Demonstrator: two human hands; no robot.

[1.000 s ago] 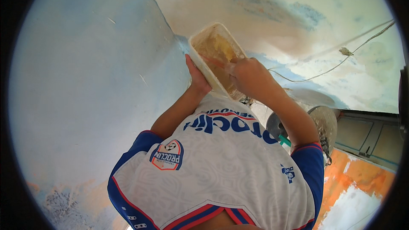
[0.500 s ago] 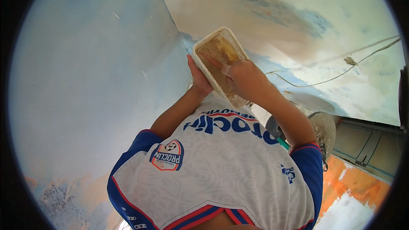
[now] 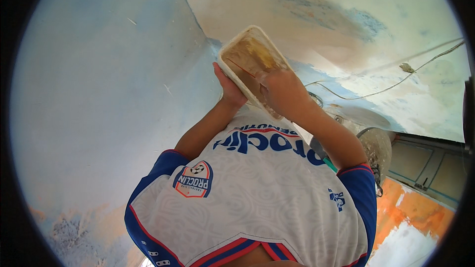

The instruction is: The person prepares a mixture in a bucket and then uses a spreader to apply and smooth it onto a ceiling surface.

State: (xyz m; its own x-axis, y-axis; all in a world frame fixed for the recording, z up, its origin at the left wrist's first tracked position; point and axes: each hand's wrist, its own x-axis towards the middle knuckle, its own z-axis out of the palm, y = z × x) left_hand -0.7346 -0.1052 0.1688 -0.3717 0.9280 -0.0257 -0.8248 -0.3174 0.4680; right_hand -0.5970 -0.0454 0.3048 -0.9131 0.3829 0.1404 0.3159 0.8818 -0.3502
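Tilted in front of my chest is a long white rectangular tub (image 3: 236, 39), its inside coated with tan-brown paste and a yellow patch. My left hand (image 3: 231, 89) grips the tub along its left outer wall, the thumb pointing up beside the rim. Inside the tub, my right hand (image 3: 286, 93) is closed round a thin reddish scraper (image 3: 242, 68). Only a narrow edge of this tool shows, lying against the paste; the rest is hidden by the fingers.
A pale blue wall (image 3: 109, 84) fills the left. A patchy white, tan and blue surface (image 3: 341, 24) meets it at a corner, with a loose cable (image 3: 381, 89) hanging across. At the right are a grey-framed panel (image 3: 420, 165) and orange-and-white patched paint (image 3: 410, 212).
The tub has shifted slightly up and left. In my right hand the scraper has turned, so its reddish face now shows as a thin line. My left hand keeps its hold.
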